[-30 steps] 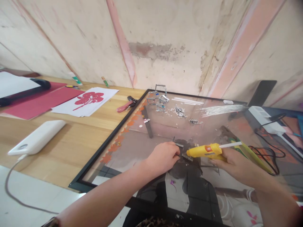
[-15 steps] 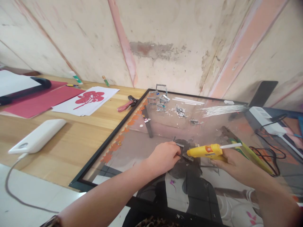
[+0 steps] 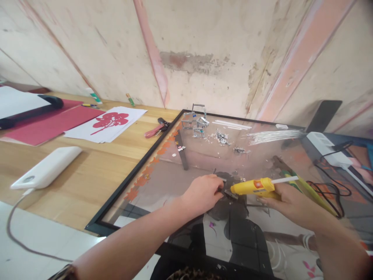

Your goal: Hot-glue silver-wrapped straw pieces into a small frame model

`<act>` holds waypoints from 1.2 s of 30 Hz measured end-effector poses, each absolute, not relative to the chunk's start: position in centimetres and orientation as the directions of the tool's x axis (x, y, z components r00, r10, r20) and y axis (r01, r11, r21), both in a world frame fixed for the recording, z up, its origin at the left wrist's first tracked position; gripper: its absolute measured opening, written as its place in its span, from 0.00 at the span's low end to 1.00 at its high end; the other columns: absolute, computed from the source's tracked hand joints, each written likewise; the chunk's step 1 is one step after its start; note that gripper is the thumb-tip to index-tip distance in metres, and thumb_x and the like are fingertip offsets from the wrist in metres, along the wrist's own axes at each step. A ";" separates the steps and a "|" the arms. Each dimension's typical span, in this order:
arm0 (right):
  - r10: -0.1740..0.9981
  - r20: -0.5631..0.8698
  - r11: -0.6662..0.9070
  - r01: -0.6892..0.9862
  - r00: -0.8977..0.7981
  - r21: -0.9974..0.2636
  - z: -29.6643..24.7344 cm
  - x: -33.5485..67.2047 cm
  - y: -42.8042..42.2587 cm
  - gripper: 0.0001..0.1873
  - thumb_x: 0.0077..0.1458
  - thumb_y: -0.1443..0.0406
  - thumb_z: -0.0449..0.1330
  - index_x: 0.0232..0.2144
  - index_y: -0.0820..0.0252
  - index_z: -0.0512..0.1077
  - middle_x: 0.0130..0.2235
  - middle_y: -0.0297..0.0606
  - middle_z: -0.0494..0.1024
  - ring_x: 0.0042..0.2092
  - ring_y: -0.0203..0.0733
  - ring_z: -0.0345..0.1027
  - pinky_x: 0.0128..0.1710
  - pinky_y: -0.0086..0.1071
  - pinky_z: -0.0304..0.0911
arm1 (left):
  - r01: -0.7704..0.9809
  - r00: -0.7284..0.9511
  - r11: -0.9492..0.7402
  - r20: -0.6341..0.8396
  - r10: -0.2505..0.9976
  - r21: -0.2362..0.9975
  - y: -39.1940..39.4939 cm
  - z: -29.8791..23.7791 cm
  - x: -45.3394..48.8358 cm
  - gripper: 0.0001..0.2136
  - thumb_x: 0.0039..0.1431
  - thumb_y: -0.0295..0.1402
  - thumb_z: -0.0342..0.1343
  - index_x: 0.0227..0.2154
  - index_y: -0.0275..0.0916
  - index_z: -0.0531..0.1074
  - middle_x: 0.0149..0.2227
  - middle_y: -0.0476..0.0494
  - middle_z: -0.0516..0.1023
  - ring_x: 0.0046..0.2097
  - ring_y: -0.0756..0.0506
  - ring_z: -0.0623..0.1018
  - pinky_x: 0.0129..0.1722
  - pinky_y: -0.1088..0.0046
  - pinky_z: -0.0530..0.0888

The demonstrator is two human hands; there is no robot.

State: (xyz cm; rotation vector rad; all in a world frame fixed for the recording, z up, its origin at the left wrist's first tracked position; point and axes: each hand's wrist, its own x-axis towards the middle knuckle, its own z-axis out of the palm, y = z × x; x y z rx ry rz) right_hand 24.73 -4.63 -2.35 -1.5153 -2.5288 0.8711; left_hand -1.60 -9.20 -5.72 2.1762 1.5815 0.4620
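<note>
My right hand (image 3: 287, 200) grips a yellow glue gun (image 3: 253, 187), with a white glue stick (image 3: 285, 179) poking out of its back end. The nozzle points left, close to the fingers of my left hand (image 3: 204, 194). Those fingers are closed on a small grey stick-like piece (image 3: 222, 180) just above the glass tabletop (image 3: 163, 175). Most of that piece is hidden by my fingers, and whether the nozzle touches it I cannot tell. Beyond my hands stand small silvery wire-like frames (image 3: 199, 123), beside a heap of silvery scraps (image 3: 222, 137).
White glue sticks (image 3: 231, 124) and a bundle of thin wires (image 3: 271, 136) lie at the back. A white power strip (image 3: 329, 149) and black cable (image 3: 335, 198) sit on the right. Leftward are pink-handled pliers (image 3: 154, 130), paper with a red flower (image 3: 112, 120) and a white power bank (image 3: 46, 167).
The glue gun and my right hand have shifted very slightly to the right. My left hand is almost in the same place.
</note>
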 end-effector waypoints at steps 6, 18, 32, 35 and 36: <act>0.826 -0.228 0.342 0.780 -0.515 -0.524 -2.3 24.8 -4.7 0.20 0.53 0.50 0.54 0.31 0.61 0.71 0.26 0.35 0.73 0.27 0.38 0.65 0.24 0.30 0.59 | 0.819 0.305 -0.276 0.025 0.952 0.504 -9.4 -5.4 -1.0 0.16 0.53 0.33 0.55 0.46 0.41 0.70 0.37 0.45 0.76 0.37 0.46 0.75 0.36 0.73 0.70; 0.825 -0.216 0.343 0.766 -0.523 -0.544 -1.8 24.5 -4.8 0.20 0.53 0.49 0.54 0.35 0.60 0.73 0.29 0.36 0.77 0.29 0.42 0.68 0.27 0.31 0.63 | 0.808 0.312 -0.268 0.005 0.950 0.524 -9.0 -5.6 0.1 0.11 0.51 0.32 0.54 0.38 0.42 0.73 0.33 0.48 0.76 0.34 0.47 0.75 0.31 0.75 0.67; 0.833 -0.202 0.283 0.710 -0.515 -0.644 -2.4 26.7 -3.7 0.22 0.51 0.53 0.59 0.44 0.59 0.70 0.41 0.42 0.78 0.42 0.51 0.71 0.41 0.40 0.68 | 0.793 0.243 -0.188 -0.018 0.970 0.580 -9.2 -5.3 -0.6 0.15 0.48 0.32 0.55 0.42 0.42 0.72 0.29 0.49 0.75 0.30 0.48 0.73 0.28 0.76 0.64; 0.889 -0.160 0.173 0.639 -0.428 -0.749 -2.1 28.0 -3.2 0.23 0.50 0.53 0.59 0.47 0.57 0.67 0.38 0.40 0.78 0.35 0.46 0.72 0.32 0.36 0.69 | 0.775 0.224 -0.180 0.003 0.975 0.606 -9.4 -4.5 -1.2 0.13 0.48 0.33 0.56 0.39 0.41 0.72 0.26 0.51 0.73 0.29 0.49 0.71 0.28 0.76 0.64; 0.922 -0.131 0.132 0.614 -0.364 -0.778 -1.7 28.5 -3.1 0.23 0.51 0.53 0.59 0.47 0.56 0.66 0.37 0.40 0.78 0.31 0.43 0.71 0.28 0.34 0.68 | 0.767 0.218 -0.177 0.010 0.976 0.616 -9.4 -4.2 -1.6 0.11 0.48 0.34 0.56 0.37 0.41 0.73 0.25 0.52 0.72 0.28 0.50 0.70 0.27 0.77 0.63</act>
